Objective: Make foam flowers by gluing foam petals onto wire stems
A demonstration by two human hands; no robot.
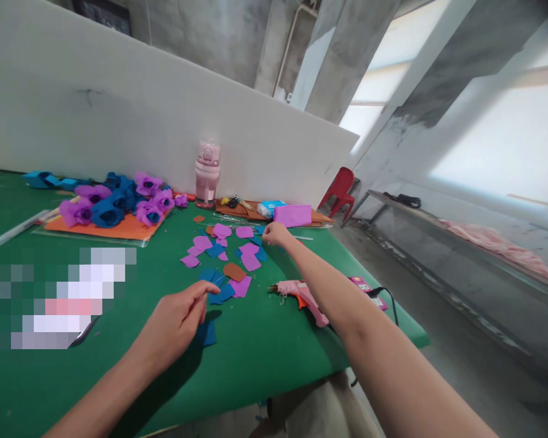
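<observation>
My left hand is above the near side of the green table, its fingers closed in a pinch. A thin pale wire seems to stick out from the fingertips. Under it lie blue felt-like pieces. My right hand reaches to the far side with fingertips pinched together, close to small blue pieces; what they hold is too small to make out. Between the hands are scattered purple petal-shaped pieces and a brown piece. A pink glue gun lies beneath my right forearm.
Purple and blue fabric-like flowers rest on an orange sheet at the left. A pink bottle stands against the white board. Beside it lie thin wires, a folded purple sheet and a blue-white packet. A red chair stands beyond.
</observation>
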